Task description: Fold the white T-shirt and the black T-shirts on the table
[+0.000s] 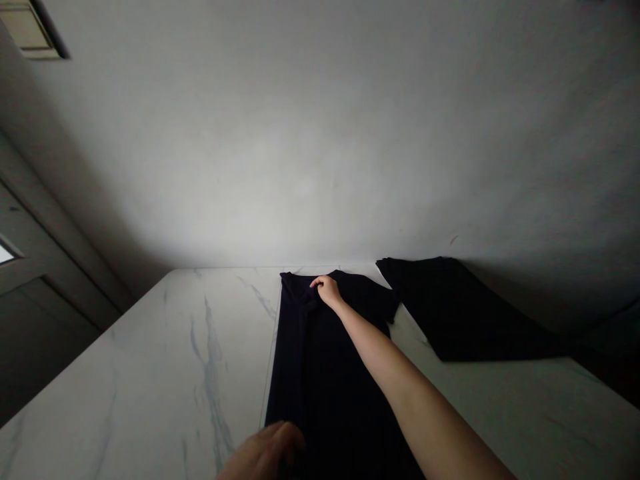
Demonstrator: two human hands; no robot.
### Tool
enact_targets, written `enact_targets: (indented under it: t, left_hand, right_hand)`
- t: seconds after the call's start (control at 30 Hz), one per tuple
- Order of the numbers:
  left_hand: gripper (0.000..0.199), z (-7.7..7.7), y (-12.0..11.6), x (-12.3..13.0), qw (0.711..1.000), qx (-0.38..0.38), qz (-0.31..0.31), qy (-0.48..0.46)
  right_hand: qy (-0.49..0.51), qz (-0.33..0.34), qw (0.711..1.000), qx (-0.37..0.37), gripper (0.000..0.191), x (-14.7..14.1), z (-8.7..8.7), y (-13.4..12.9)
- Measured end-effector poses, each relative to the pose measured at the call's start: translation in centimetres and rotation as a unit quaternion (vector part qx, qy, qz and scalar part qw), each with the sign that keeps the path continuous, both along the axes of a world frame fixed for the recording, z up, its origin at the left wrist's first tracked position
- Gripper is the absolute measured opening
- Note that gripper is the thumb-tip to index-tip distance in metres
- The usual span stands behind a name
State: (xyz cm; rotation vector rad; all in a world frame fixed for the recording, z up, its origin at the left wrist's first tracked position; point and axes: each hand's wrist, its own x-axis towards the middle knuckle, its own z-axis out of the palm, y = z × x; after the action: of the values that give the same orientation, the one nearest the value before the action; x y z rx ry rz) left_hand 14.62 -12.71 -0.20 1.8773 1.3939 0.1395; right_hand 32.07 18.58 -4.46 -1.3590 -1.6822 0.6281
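Note:
A dark navy T-shirt (345, 373) lies lengthwise on the table, its left side folded inward in a long strip. One short sleeve sticks out to the right near the wall. My right hand (327, 290) reaches to the far end and pinches the cloth of the folded strip near the neck. Low in the view, my left hand (267, 453) is slightly blurred, with its fingers curled over the shirt's near left edge. The nearest end of the shirt runs out of the picture.
Another dark folded garment (450, 313) lies to the right against the wall (300, 147). The white marble-patterned table (200, 353) meets the wall at the back. A door (40, 300) is at the left, and a switch plate (30, 27) is on the wall at upper left.

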Motion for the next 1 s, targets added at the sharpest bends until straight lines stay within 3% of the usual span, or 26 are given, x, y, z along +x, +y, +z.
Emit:
enact_targets:
  t: [0.1,0.23,0.3,0.37,0.47,0.67,1.0]
  left_hand:
    - [0.025,0.7,5.2,-3.0,0.993,0.115,0.011,0.016]
    - [0.023,1.1,16.8,-5.9,0.967,0.224,0.057,0.109]
    - [0.026,1.4,22.6,-6.3,0.954,0.252,0.081,0.142]
    - [0.030,1.6,27.5,-6.0,0.946,0.268,0.092,0.160]
    - [0.031,1.5,32.5,-5.0,0.937,0.276,0.087,0.194]
    - [0.022,1.4,36.9,-4.1,0.940,0.236,0.014,0.247]
    - [0.016,2.4,38.5,-3.5,0.952,0.206,-0.042,0.221]
  right_hand:
    - [0.017,-0.019,1.000,0.001,0.031,-0.2,-0.1,0.2]
    - [0.046,-0.048,0.996,0.052,0.016,-1.1,-1.2,-0.1]
    - [0.059,-0.056,0.993,0.090,0.008,-1.6,-2.0,-0.4]
    - [0.071,-0.061,0.988,0.125,0.014,-2.1,-2.8,-0.7]
    - [0.080,-0.066,0.981,0.162,0.023,-2.6,-3.7,-0.8]
    - [0.077,-0.064,0.975,0.198,0.035,-2.9,-4.1,-0.8]
    - [0.104,-0.074,0.970,0.205,0.038,-3.3,-3.6,-1.2]
